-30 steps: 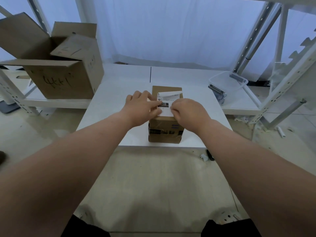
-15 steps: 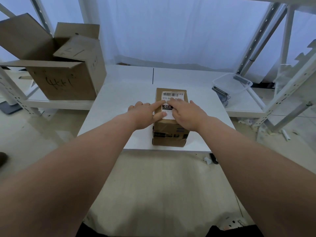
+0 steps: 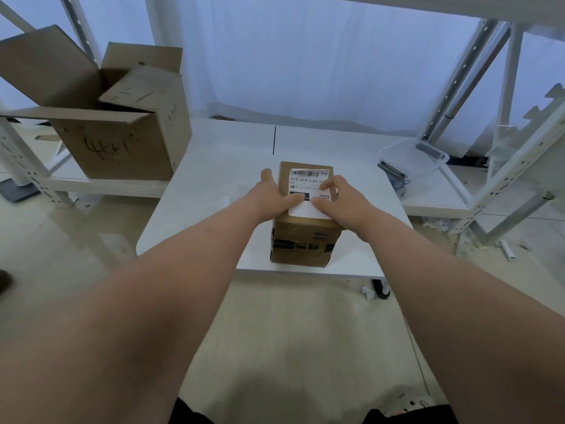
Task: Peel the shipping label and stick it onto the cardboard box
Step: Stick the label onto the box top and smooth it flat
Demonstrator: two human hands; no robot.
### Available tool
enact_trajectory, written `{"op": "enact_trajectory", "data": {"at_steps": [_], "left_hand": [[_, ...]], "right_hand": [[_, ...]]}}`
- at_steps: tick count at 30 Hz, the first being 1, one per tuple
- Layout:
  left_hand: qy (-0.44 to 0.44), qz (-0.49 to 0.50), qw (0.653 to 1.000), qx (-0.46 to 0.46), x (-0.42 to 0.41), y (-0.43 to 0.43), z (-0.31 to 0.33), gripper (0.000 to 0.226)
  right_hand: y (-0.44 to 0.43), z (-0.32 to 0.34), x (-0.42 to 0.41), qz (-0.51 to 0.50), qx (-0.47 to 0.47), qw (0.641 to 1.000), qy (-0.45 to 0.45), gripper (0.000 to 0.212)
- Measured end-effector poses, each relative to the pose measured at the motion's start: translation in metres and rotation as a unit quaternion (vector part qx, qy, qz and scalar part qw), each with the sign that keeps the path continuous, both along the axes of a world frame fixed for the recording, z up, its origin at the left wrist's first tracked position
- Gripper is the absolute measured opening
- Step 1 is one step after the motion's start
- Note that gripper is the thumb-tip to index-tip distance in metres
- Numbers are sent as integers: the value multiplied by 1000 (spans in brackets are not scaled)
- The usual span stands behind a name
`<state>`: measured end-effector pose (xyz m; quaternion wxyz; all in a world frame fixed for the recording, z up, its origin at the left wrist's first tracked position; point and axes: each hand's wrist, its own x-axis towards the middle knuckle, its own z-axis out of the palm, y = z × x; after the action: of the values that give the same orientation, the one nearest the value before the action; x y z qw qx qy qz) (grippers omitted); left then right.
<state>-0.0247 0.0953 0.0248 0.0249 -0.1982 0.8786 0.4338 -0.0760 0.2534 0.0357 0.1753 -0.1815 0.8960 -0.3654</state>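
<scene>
A small brown cardboard box (image 3: 302, 237) with black tape stands near the front edge of the white table (image 3: 214, 179). The white shipping label (image 3: 308, 179), with a barcode and printed numbers, lies flat on the box's top. My left hand (image 3: 272, 197) holds the box's left side, fingers along the side wall and thumb resting on the label's lower left. My right hand (image 3: 342, 200) lies over the top right of the box, with its forefinger and thumb spread and pressing on the label's right part.
A large open cardboard box (image 3: 116, 148) with handwriting stands on a low shelf to the left. A clear plastic container (image 3: 412, 157) sits on the low shelf to the right, beside white metal racking (image 3: 513, 166). White curtains hang behind.
The label's far end, lifted a second ago, now lies flat on the box top. My left hand slid to the box's left side, and my right hand moved toward the right edge.
</scene>
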Motion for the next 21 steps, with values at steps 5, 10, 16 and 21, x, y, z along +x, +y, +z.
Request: {"op": "enact_trajectory", "data": {"at_steps": [5,10,16,21], "left_hand": [[39,28,996,76,-16,3,-1,52],[2,44,998,40,-28,-9,-6,50],[-1,38,999,2,-21,-10,-3,52],[-13,7,999,-36,-2,-4,0,40]], "right_hand": [[-12,-3,-10,-89,-65,993,-43,56],[-10,-3,-20,-96,-70,985,-124,53],[-8,1,-20,-77,-23,989,-123,47],[6,6,-10,-64,4,989,-137,47]]}}
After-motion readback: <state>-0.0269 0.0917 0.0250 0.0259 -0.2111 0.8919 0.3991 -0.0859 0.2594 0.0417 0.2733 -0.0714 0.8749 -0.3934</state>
